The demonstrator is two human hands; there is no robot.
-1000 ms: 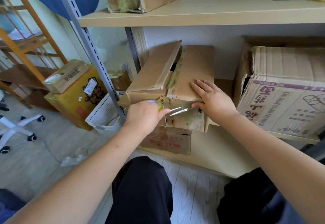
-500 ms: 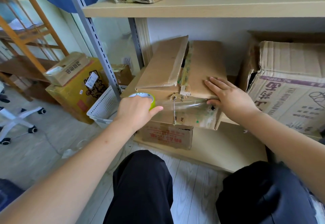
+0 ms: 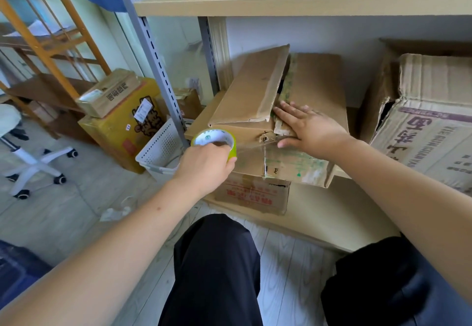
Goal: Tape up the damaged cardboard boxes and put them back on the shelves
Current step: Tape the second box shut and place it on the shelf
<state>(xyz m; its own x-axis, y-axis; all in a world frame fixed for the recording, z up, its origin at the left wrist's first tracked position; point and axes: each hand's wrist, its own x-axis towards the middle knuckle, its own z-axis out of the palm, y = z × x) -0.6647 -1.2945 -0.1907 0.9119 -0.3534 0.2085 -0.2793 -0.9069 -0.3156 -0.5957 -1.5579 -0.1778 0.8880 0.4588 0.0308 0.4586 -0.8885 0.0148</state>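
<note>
Green-cored roll of clear tape (image 3: 214,139) is gripped by left hand (image 3: 204,166), fingers curled round it, just off front left corner of damaged cardboard box (image 3: 314,95). Clear strip is stretched from roll across box's front top edge. Right hand (image 3: 310,128) is laid flat, fingers straight, on right top flap, thumb at front edge. Left flap is tilted up. Box is seated on lower shelf (image 3: 339,172), overhanging its front. Larger printed carton (image 3: 431,126) is beside it, to the right.
</note>
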